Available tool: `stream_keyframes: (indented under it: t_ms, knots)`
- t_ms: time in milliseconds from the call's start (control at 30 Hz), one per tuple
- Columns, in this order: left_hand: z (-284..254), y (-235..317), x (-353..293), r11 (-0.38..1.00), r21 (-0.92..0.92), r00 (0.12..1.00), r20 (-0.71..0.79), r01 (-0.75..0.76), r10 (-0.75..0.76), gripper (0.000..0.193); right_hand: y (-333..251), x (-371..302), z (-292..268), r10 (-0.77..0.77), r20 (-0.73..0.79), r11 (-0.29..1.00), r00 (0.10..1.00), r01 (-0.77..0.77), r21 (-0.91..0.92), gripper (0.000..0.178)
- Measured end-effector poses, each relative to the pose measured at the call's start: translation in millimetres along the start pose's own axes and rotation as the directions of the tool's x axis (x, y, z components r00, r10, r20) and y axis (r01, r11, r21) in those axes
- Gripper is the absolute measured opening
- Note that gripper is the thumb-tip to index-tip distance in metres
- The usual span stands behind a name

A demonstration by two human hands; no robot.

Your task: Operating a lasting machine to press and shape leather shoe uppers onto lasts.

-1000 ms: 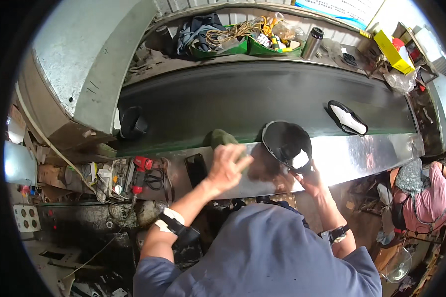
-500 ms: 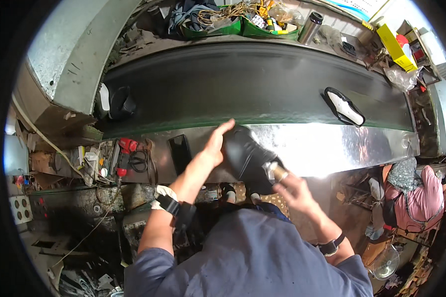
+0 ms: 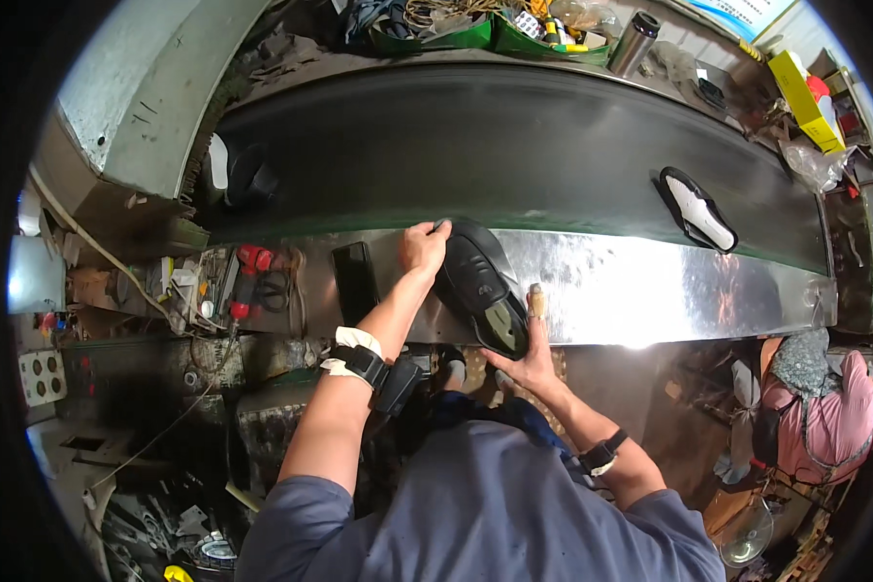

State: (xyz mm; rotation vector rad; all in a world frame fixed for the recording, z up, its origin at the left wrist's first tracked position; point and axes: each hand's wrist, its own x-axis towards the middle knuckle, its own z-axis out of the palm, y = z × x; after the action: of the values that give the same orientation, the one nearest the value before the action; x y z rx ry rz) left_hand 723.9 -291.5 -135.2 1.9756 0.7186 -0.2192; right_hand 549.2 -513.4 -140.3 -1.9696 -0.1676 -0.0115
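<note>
I hold a black slip-on shoe [image 3: 473,267] over the near edge of the metal ledge, its toe pointing away from me. A pale greenish insole shows in its opening. My left hand [image 3: 423,248] grips the toe end from the left. At the heel, my right hand [image 3: 533,361] has its thumb under the back and its fingers along the right side. A small tan piece [image 3: 536,303] stands up at the right hand's fingertips; whether it is a finger cover or a held tool, I cannot tell.
On the dark conveyor belt [image 3: 398,145] lie a shoe with a white insole [image 3: 700,211] at right and a dark shoe [image 3: 252,177] at far left. A phone [image 3: 356,279] and a red power tool [image 3: 249,276] lie left. A person in pink [image 3: 824,417] is at right.
My left hand has moved onto the shoe's toe. The shoe has turned so its opening and insole show. My right hand has shifted slightly left, to the heel.
</note>
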Motion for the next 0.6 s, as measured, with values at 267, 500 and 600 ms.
stream_keyframes:
  t_ms: [267,500,600]
  knots:
    - [32,4,-65,0.967,0.253,0.995,-0.097,0.022,0.003,0.081,16,-32,-45,-0.137,0.290,0.978,0.947,0.175,-0.110,0.093]
    - [35,-4,-58,0.940,0.339,0.986,-0.163,0.040,0.017,0.066,38,-30,-42,-0.202,0.296,0.979,0.934,0.204,0.025,0.094]
    - [21,-14,-55,0.986,0.156,0.989,-0.147,0.056,-0.033,0.054,34,-34,-36,-0.258,0.270,0.960,0.928,0.278,-0.039,0.107]
